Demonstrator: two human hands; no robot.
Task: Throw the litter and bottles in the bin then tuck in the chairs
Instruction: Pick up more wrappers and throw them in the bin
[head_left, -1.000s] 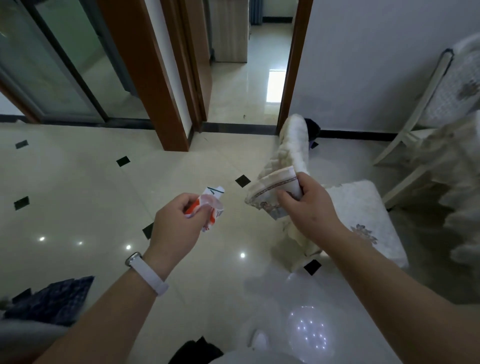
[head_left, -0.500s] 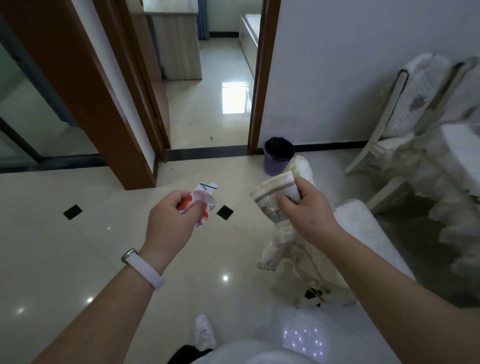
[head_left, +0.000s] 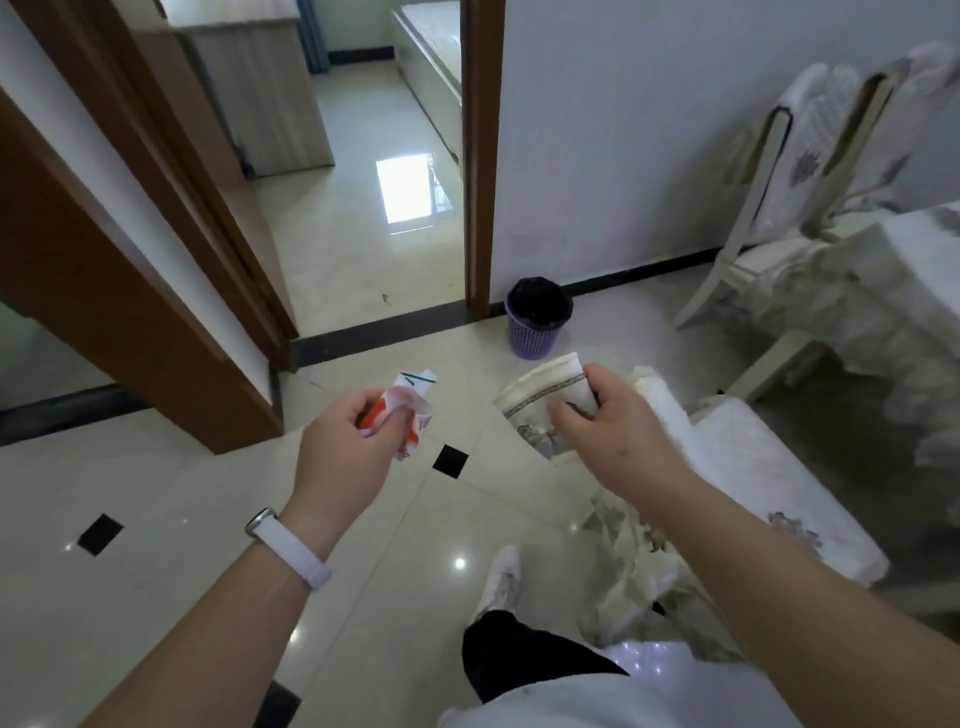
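Observation:
My left hand (head_left: 349, 448) grips a crumpled red and white wrapper (head_left: 410, 410) at centre frame. My right hand (head_left: 610, 431) holds a cream patterned packet (head_left: 540, 410) just right of it. A small purple bin (head_left: 537, 319) with a black liner stands on the floor by the wall, beyond both hands and apart from them. A white cushioned chair (head_left: 769, 478) is pulled out from the table, under and to the right of my right arm. Two more chairs (head_left: 810, 171) stand at the far side of the cloth-covered table (head_left: 893, 280).
An open doorway (head_left: 363, 223) with brown frames lies ahead on the left of the bin. The glossy tiled floor (head_left: 156, 519) stretches left. My shoe (head_left: 501, 577) and dark trouser leg show below, stepping forward between my arms.
The view has swung right and moved closer: the purple bin came into sight and now looks nearer. Both hands keep their litter, held in front as before.

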